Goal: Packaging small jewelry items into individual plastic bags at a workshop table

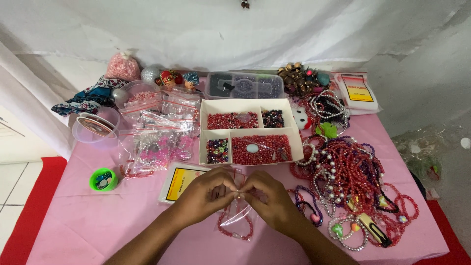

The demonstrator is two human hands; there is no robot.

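Observation:
My left hand [203, 195] and my right hand [271, 198] meet over the near middle of the pink table [98, 221]. Both pinch the top edge of a small clear plastic bag [239, 216] with a red strip. The bag hangs down onto the cloth and holds a red beaded bracelet [235, 230]. The fingertips of the two hands touch at the bag's mouth. Just beyond the hands stands a white divided box [248, 131] filled with red and dark beads.
A heap of red and pearl bead bracelets [353, 181] lies at the right. Clear bags of beads [157, 137] sit at the left, with a green lid [103, 179], a plastic tub [95, 126] and a yellow-labelled packet [179, 182]. A clear compartment case [244, 85] stands at the back.

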